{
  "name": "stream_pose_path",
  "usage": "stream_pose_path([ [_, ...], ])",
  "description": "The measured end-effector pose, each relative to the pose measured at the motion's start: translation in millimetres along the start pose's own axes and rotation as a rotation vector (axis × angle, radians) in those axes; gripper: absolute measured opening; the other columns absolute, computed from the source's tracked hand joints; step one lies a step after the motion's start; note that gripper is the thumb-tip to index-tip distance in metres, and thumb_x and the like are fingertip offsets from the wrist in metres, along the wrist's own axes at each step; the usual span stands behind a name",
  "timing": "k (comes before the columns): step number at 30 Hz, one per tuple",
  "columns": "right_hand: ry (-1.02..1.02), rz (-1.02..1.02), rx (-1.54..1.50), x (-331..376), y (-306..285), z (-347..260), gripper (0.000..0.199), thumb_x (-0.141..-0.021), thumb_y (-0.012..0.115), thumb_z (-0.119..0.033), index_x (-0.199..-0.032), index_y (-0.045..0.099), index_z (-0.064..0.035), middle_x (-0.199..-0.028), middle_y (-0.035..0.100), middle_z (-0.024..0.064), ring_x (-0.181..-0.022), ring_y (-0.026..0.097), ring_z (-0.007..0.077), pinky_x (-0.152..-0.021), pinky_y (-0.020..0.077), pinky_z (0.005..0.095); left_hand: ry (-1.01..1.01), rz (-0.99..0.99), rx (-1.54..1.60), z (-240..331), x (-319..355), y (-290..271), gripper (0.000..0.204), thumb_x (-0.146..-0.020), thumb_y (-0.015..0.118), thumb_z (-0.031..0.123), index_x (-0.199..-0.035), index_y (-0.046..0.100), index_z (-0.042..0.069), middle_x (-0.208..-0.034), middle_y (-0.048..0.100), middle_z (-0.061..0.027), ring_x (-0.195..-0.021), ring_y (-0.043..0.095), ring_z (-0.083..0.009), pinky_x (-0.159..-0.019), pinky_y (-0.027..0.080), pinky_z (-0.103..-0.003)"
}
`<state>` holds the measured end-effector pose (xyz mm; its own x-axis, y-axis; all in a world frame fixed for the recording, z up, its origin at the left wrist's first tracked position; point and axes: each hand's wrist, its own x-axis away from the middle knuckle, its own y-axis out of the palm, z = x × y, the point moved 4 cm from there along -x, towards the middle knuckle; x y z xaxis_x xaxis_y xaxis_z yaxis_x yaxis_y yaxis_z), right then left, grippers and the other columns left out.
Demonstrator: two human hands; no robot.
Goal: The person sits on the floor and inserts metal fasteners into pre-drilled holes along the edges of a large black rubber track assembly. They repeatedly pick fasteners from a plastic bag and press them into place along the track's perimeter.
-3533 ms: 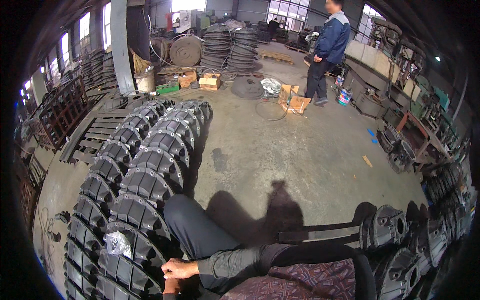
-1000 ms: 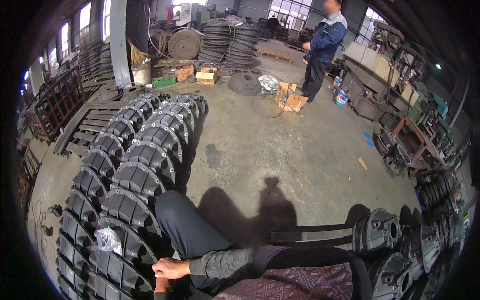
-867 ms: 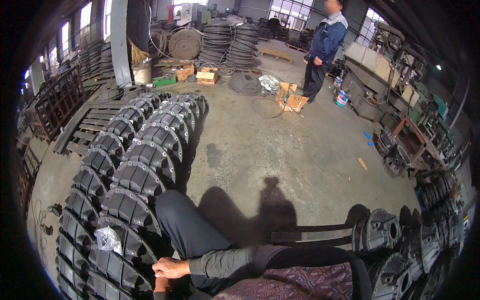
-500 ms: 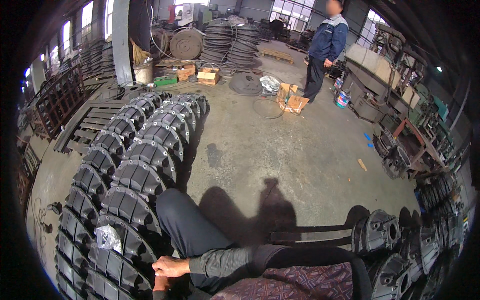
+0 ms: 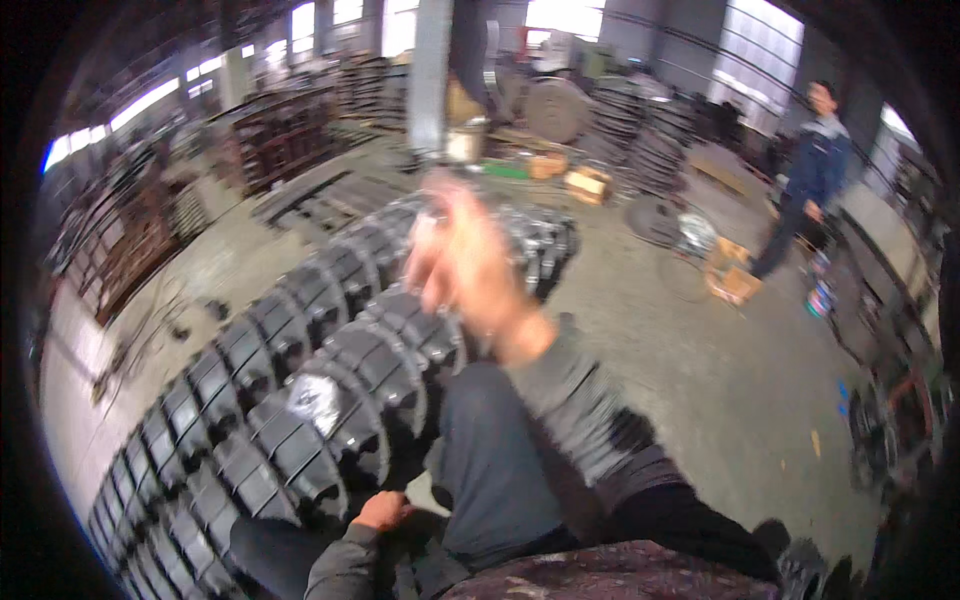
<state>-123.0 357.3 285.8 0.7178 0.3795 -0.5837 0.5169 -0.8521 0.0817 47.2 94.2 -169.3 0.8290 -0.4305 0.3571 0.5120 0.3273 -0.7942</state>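
My right hand (image 5: 470,270) is raised out in front of me above the rows of dark ribbed metal housings (image 5: 370,360). Motion smears its fingers, and I cannot tell whether they hold anything. Low by my legs, my left hand (image 5: 381,510) is closed with its fingers curled. Whatever may be inside that grip is hidden. The housings stand on edge, leaning one against another in two long rows with bolt holes round their flanges. A crumpled clear plastic bag (image 5: 315,400) lies on one of them, between my two hands.
A wooden pallet (image 5: 330,205) lies beyond the rows, near a grey pillar (image 5: 428,90). Farther back are stacked round discs (image 5: 640,120) and cardboard boxes (image 5: 588,184). Another person (image 5: 815,170) stands at the far right, beside an open carton (image 5: 733,275).
My right hand has lifted from beside my knee and reached forward over the housings. My left hand, mostly covered before, now shows. The view has turned left.
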Motion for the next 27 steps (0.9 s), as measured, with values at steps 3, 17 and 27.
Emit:
stream_pose_path([
  [3, -0.201, 0.143, 0.293, -142, -25, -63, 0.034, -0.096, 0.059, -0.016, -0.124, 0.049, 0.0009, -0.071, 0.066, 0.0105, -0.045, 0.056, 0.0131, -0.040, 0.0439, 0.0266, -0.085, 0.002, -0.049, -2, 3, 0, 0.041, -0.092, 0.069, 0.044, -0.105, 0.075, 0.006, -0.102, 0.074, -0.0236, -0.100, 0.070, -0.0434, -0.086, 0.056, -0.053],
  [17, -0.064, 0.542, 0.459, 36, -51, -59, 0.084, -0.095, 0.052, -0.004, -0.162, 0.002, 0.0039, -0.072, 0.067, 0.0098, -0.048, 0.056, 0.0121, -0.047, 0.0477, 0.0264, -0.086, -0.003, -0.005, 19, 0, -23, 0.036, -0.089, 0.073, 0.038, -0.103, 0.077, 0.005, -0.098, 0.074, -0.0230, -0.096, 0.071, -0.0429, -0.085, 0.057, -0.051],
  [27, -0.493, 0.945, 1.402, -49, -253, -220, 0.041, -0.095, 0.057, -0.009, -0.124, 0.035, 0.0106, -0.076, 0.068, 0.0172, -0.060, 0.063, 0.0234, -0.053, 0.0524, 0.0376, 0.015, 0.107, 0.050, 0, -5, -12, 0.035, -0.087, 0.077, 0.038, -0.100, 0.077, 0.005, -0.092, 0.075, -0.0208, -0.090, 0.072, -0.0413, -0.079, 0.058, -0.050],
])
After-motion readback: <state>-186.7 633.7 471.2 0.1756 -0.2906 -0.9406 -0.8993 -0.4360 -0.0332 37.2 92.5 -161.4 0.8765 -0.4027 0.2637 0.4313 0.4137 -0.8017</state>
